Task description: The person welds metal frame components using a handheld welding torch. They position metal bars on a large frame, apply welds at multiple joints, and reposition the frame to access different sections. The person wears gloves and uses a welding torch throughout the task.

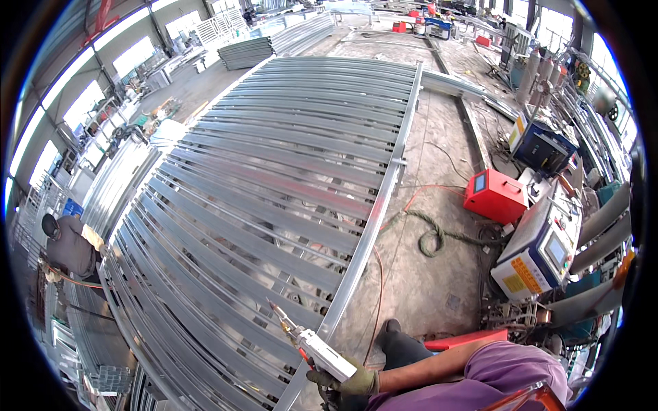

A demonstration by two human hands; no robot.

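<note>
My right hand (360, 381), in a dark olive work glove, is closed round the grip of a handheld welding gun (327, 355). The gun has a white, boxy body and a slim metal nozzle tipped up and to the left. Its tip is over the near right part of a large slatted metal panel (274, 171). Whether the tip touches the slats, I cannot tell. A long silvery side rail (373, 236) borders the panel on the right, close to the gun. My left hand does not show.
Across the panel at far left, a person (72, 243) in dark clothes and light gloves bends by its edge. On the right stand a red machine box (497, 196) and a white-and-blue machine (538, 250). A thick green hose (442, 238) coils on the floor; stacked metal panels (277, 42) stand behind.
</note>
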